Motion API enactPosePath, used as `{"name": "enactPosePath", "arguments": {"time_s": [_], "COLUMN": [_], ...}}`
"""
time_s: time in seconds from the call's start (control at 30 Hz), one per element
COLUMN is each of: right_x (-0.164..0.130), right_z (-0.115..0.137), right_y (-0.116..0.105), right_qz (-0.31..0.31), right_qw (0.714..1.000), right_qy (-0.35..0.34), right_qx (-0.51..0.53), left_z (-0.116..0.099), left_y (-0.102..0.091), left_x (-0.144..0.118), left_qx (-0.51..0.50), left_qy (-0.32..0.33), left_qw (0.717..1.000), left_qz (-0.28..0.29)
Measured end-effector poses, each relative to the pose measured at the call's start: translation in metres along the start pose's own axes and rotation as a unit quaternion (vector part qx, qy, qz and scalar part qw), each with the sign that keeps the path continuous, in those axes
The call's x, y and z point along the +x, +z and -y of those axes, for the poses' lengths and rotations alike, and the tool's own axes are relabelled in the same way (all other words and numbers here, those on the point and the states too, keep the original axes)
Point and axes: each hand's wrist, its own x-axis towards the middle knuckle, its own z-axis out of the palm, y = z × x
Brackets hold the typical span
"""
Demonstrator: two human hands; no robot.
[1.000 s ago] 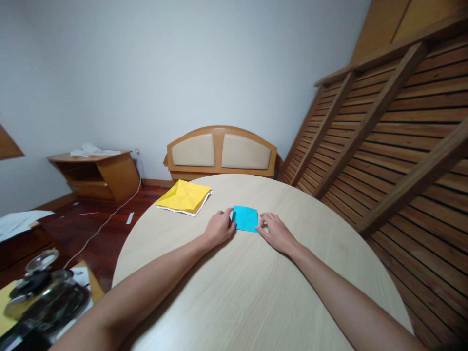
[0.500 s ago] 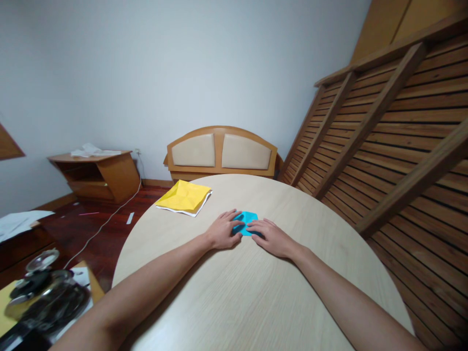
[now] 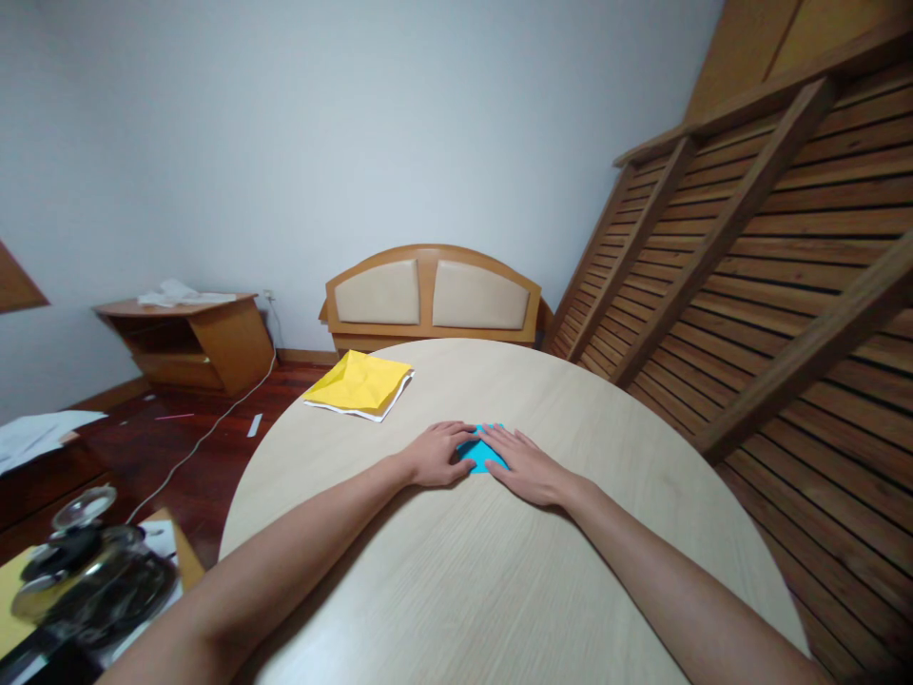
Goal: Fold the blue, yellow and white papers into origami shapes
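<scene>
Both hands flat, blue paper (image 3: 483,455) between, beneath

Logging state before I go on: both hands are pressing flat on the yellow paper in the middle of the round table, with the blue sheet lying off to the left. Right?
Not quite: the colours are swapped. The head view shows the left hand and right hand pressing flat on the blue paper mid-table, and the yellow sheet lying off to the left.

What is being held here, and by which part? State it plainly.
Nothing is lifted. The left hand and right hand press the blue paper flat on the round table, covering its left and right sides; only its middle shows.
</scene>
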Motion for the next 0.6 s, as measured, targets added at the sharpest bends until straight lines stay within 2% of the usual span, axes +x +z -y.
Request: {"name": "enactPosePath", "arguments": {"time_s": [0.27, 0.4, 0.5, 0.6], "right_x": [-0.001, 0.0, 0.0, -0.001], "right_z": [-0.023, -0.011, 0.003, 0.009], "right_y": [-0.001, -0.004, -0.004, -0.003], "right_qz": [-0.024, -0.055, -0.01, 0.029], "right_qw": [0.995, 0.996, 1.0, 0.999], "right_qy": [0.091, 0.051, 0.002, 0.003], "right_qx": [-0.045, -0.053, -0.027, -0.019], "left_z": [-0.001, -0.003, -0.003, 0.0], "left_y": [-0.002, -0.002, -0.003, -0.004], "left_x": [-0.003, -0.003, -0.002, -0.003], "left_qx": [0.019, 0.034, 0.034, 0.033], "left_qy": [-0.077, -0.099, -0.107, -0.126], "left_qw": [0.994, 0.991, 0.989, 0.987], "left_qz": [0.071, 0.086, 0.093, 0.097]}}
